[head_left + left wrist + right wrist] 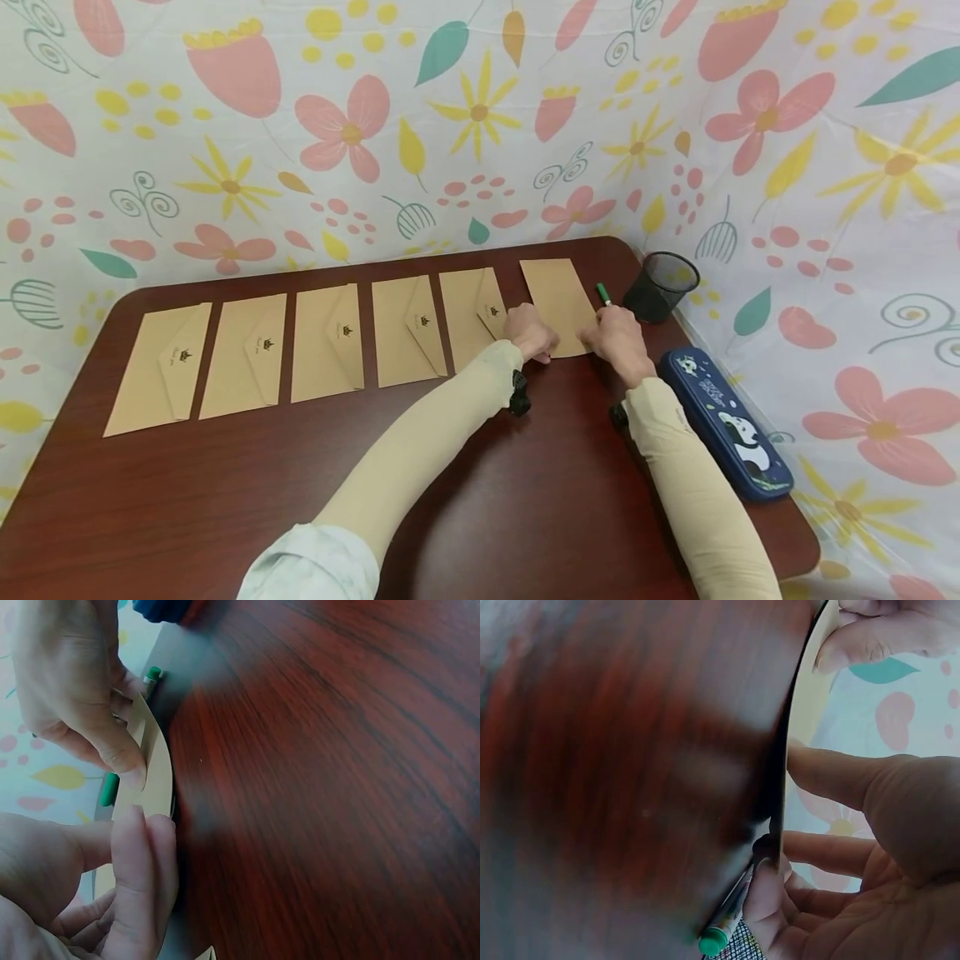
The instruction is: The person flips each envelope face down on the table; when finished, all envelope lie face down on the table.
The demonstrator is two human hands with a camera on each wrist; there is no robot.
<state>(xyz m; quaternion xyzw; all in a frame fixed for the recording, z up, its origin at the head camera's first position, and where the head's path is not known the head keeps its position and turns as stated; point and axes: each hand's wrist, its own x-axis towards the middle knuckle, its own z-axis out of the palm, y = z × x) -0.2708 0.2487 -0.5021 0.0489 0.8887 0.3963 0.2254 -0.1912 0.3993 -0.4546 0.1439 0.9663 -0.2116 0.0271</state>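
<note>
A dark reddish-brown wood-grain table (360,500) stands before a flower-printed cloth (420,192), bearing a row of five flapped envelopes (318,342), a black mesh pen cup (660,287) and a navy panda pencil case (723,425). A sixth kraft envelope (558,296) lies between the hands: the left hand (531,332) pinches its near left part, the right hand (621,337) its near right edge, beside a green-tipped marker (603,293).

On the table (187,500), one envelope (555,292) is between the left hand (531,332) and the right hand (617,337); five other envelopes (317,350) form a row leftward from the left hand. Just beyond the right hand is a marker (603,293), with a cup (651,292) beyond and right, and a pencil case (720,425) to that hand's right.
</note>
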